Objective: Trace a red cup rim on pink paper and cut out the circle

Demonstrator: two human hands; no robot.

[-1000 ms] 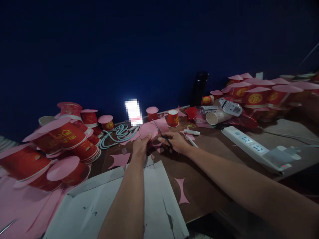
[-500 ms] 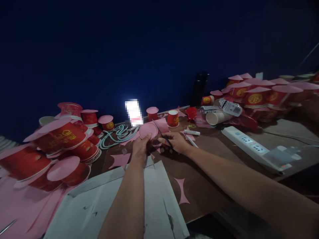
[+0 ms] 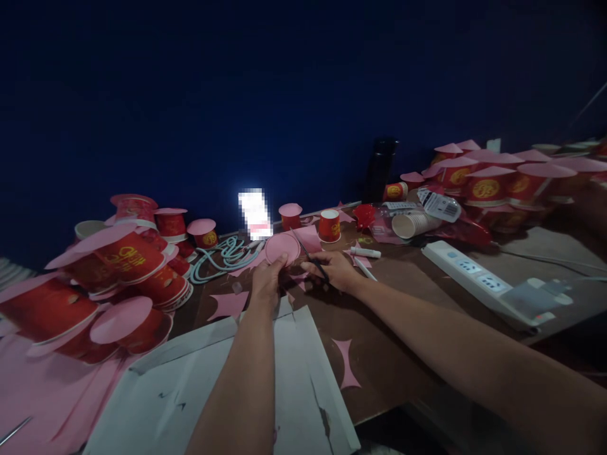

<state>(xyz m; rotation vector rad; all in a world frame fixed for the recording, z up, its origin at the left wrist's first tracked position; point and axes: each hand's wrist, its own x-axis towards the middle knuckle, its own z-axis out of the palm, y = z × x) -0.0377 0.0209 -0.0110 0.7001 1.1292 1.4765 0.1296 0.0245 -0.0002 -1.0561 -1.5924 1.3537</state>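
My left hand pinches a round pink paper disc and holds it up over the brown table. My right hand is closed on a pair of dark scissors, whose blades point up and left to the disc's right edge. Small pink paper offcuts lie under both hands. A red paper cup stands upside down just behind the scissors.
Piles of red cups with pink paper tops fill the left; more are stacked at the back right. A white power strip, a coiled cable, a white pen, grey paper sheets and pink scraps lie around.
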